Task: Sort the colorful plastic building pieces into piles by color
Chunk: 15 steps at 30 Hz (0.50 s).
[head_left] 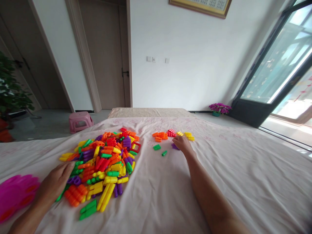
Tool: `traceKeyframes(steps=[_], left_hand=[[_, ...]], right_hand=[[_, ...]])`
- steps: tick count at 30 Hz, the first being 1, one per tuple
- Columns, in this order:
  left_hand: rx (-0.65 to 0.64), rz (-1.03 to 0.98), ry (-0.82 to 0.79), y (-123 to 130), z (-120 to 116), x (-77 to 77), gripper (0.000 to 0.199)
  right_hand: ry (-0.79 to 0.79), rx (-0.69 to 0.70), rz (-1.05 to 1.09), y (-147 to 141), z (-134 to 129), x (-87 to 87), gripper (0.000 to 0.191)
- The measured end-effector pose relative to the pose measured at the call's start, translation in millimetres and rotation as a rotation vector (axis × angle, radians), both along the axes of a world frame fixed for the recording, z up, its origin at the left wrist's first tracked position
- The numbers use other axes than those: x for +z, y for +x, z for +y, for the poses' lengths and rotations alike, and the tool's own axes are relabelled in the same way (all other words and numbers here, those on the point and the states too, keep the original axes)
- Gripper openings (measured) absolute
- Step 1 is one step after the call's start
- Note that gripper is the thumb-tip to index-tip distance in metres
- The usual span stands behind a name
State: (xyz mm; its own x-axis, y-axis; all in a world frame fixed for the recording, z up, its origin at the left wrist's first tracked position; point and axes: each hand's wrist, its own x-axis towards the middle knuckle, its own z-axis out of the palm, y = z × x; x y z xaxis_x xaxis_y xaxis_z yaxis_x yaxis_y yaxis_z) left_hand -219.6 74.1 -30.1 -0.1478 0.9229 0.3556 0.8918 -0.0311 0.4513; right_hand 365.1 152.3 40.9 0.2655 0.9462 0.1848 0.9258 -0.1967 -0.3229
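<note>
A heap of plastic building blocks in red, orange, yellow, green and purple lies on the cloth-covered bed or table. At its left edge rests my left hand, fingers stretched over green pieces, apparently gripping nothing. My right hand is farther out on the right, its fingers curled down onto a purple block that they partly hide. Sorted near it are orange blocks, a red block and yellow blocks. Two green pieces, a wider one and a small one, lie closer to me.
A bright pink tray with a scalloped rim sits at the left edge. The cloth is wrinkled. Beyond it are a pink stool, a potted plant, purple flowers, a closed door and a glass door.
</note>
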Motion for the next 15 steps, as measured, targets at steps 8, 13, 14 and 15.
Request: traceKeyframes(steps=[8, 13, 14, 15], left_hand=[[0.023, -0.089, -0.06, 7, -5, 10.1, 0.055], [0.026, -0.141, -0.075, 10, -6, 12.6, 0.058], [0.025, -0.146, -0.074, 10, -5, 12.3, 0.058], [0.023, -0.15, -0.075, 10, -5, 11.9, 0.058]], right_hand=[[-0.18, -0.022, -0.06, -6, 0, -2.3, 0.026], [0.023, 0.068, -0.09, -25, -3, 6.4, 0.023], [0.069, 0.138, -0.061, -33, -4, 7.8, 0.022], [0.11, 0.224, -0.021, -43, -5, 8.9, 0.021]])
